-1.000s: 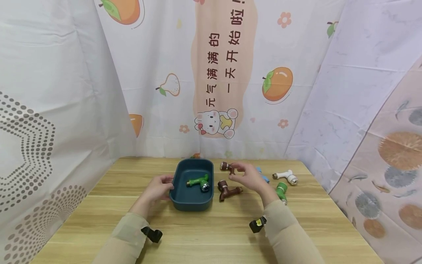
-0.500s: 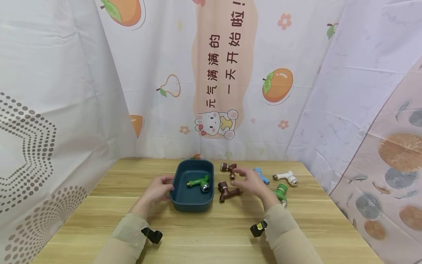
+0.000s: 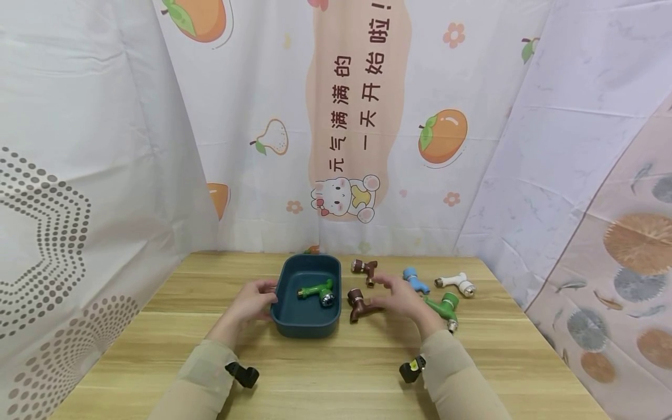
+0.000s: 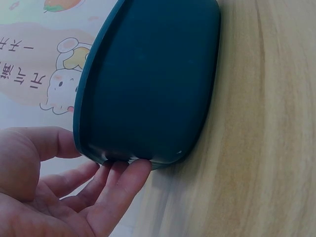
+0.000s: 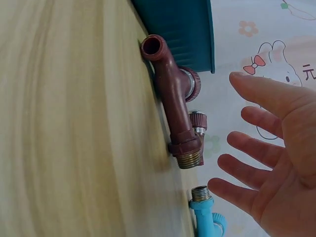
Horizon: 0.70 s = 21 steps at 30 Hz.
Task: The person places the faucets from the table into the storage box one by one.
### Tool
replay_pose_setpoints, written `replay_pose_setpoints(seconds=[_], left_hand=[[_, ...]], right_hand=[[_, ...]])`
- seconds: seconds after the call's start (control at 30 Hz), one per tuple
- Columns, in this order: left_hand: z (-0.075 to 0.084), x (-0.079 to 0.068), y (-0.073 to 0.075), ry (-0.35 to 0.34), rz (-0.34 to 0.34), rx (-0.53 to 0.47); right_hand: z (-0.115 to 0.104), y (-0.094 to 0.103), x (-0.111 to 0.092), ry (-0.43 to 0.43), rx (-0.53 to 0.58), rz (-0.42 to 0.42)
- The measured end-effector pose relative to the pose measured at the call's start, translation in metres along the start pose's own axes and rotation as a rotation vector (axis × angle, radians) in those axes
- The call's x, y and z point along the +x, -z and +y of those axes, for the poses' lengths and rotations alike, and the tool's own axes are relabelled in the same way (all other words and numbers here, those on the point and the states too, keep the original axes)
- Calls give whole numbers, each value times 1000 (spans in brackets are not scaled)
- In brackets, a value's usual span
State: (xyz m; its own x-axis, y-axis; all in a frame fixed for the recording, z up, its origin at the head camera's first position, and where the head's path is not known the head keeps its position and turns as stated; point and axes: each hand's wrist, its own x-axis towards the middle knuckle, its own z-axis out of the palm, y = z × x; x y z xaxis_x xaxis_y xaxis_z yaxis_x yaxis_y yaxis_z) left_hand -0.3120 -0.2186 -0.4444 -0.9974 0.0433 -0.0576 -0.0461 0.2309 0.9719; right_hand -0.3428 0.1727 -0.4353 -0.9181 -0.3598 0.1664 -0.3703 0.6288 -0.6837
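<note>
My left hand [image 3: 256, 300] holds the left wall of a dark teal plastic basin [image 3: 307, 329]; in the left wrist view the fingers press the outside and the thumb is at the rim. A green tap [image 3: 317, 290] with a chrome knob lies inside the basin. My right hand [image 3: 397, 296] hovers with fingers spread over the right end of a dark red tap [image 3: 357, 306]. In the right wrist view nothing is between the fingers, and the dark red tap [image 5: 170, 91] lies apart from them. Behind it is a second, smaller dark red tap [image 3: 366, 268].
To the right of my right hand lie a blue tap [image 3: 415, 281], a white tap [image 3: 457, 282] and a second green tap [image 3: 447, 307]. The wooden table [image 3: 336, 379] ends at a printed curtain [image 3: 262, 192] behind, with more cloth at both sides.
My right hand has drawn back from the smaller dark red tap, which stays on the table, and come nearer over the front dark red tap. The left hand and basin have stayed put.
</note>
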Motion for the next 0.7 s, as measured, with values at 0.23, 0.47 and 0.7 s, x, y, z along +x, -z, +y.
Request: replay_pose_setpoints(seconds=[0.23,0.47,0.7], left_hand=[[0,1,1,2,0,0],[0,1,1,1,3,1],[0,1,0,0,-4,-7]], right_hand=[[3,-6,-1,-47,-4,-15],[4,-8,-4,-42,-15,-24],[6,-12,-7,-53,-3,-42]])
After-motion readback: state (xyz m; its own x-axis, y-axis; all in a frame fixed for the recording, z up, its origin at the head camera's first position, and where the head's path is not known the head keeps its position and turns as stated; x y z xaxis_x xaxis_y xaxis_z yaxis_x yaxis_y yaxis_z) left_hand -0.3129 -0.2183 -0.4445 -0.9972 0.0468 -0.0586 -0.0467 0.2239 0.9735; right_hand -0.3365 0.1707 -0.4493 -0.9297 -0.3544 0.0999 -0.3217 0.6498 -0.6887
